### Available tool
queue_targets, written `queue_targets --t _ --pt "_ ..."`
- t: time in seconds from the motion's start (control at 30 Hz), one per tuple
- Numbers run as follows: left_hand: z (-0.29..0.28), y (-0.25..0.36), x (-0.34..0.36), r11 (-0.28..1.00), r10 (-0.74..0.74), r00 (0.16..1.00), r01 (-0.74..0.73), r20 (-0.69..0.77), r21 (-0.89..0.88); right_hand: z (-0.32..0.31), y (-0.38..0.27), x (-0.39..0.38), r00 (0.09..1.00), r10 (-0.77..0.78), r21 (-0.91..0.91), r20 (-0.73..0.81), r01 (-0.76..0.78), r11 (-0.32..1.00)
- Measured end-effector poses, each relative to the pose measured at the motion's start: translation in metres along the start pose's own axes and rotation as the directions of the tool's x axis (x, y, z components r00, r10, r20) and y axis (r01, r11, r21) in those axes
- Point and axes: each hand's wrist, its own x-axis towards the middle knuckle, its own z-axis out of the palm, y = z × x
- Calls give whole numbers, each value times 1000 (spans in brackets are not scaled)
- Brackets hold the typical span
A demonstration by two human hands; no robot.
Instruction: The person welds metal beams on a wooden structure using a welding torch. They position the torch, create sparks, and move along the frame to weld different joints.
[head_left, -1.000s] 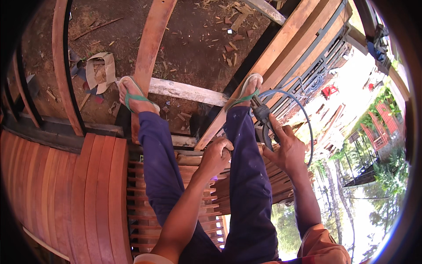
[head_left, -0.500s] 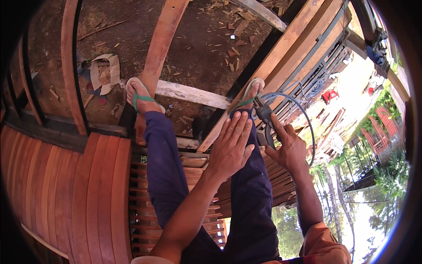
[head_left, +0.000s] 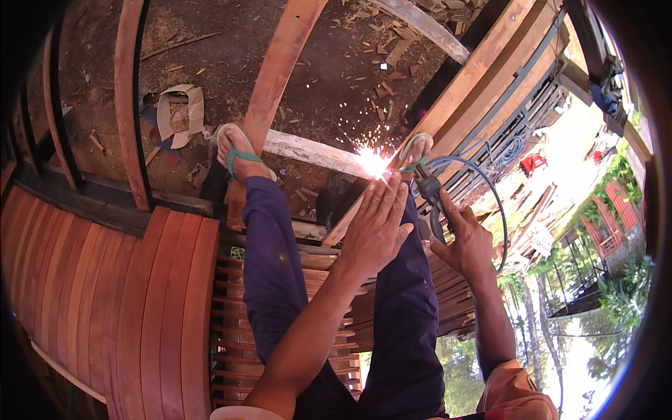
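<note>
My right hand is closed on a welding electrode holder, its jaws turned toward the bright arc. The arc's white glow and sparks sit just past the fingertips of my left hand. That hand lies flat, fingers together and stretched out, holding nothing. The glare hides the electrode tip and the exact spot it meets, near the right end of a whitish beam. My sandalled right foot stands close by on a wooden plank.
A blue cable loops to the right of the holder. My left foot rests on a reddish beam, with the ground visible below between the frame members. Reddish wooden slats lie at left. A torn cardboard piece lies on the ground.
A bright arc with flying sparks has appeared beyond my left fingertips. Both hands keep nearly the same pose; the whole view has shifted slightly.
</note>
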Motion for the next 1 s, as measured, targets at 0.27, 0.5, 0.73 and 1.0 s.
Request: queue_targets --t 0.27,0.5,0.73,1.0 --pt "8 21 -4 997 28 995 -20 98 -79 -1 -5 -5 995 63 44 -83 -60 997" --pt "22 34 -12 988 65 982 -38 177 -152 0 -5 -1 998 37 21 -55 -36 999" --pt "20 23 -10 994 20 989 -4 143 -111 1 -6 -2 998 59 3 -20 -59 998" --pt "17 14 -7 996 -38 991 49 130 -78 3 -5 2 999 49 8 -22 -49 999"
